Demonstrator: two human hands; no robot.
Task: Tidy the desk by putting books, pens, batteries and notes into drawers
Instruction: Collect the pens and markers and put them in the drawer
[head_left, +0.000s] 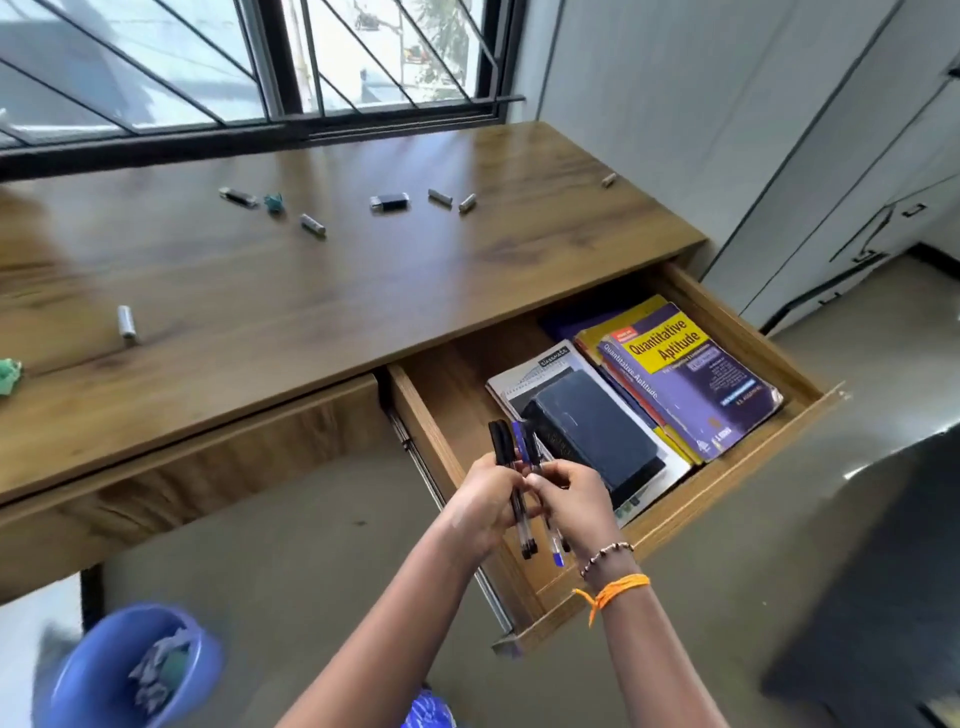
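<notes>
Both hands hold a bundle of pens above the open drawer.

Head view: left hand (480, 506) and right hand (574, 499) curl their fingers round the pens (519, 483), long axis running away from the person, caps toward the desk (311, 291); in the drawer (737, 332) a purple book (691, 379) reads "Quantitative Aptitude"; batteries (312, 224) lie scattered on the desk.

This looks like a study corner in a home: a wooden desk (311, 291) stands under a barred window (249, 62), its open drawer (779, 332) holds textbooks such as a "Quantitative Aptitude" book (691, 379), and pale cupboard doors (779, 130) line the wall beside it.
</notes>
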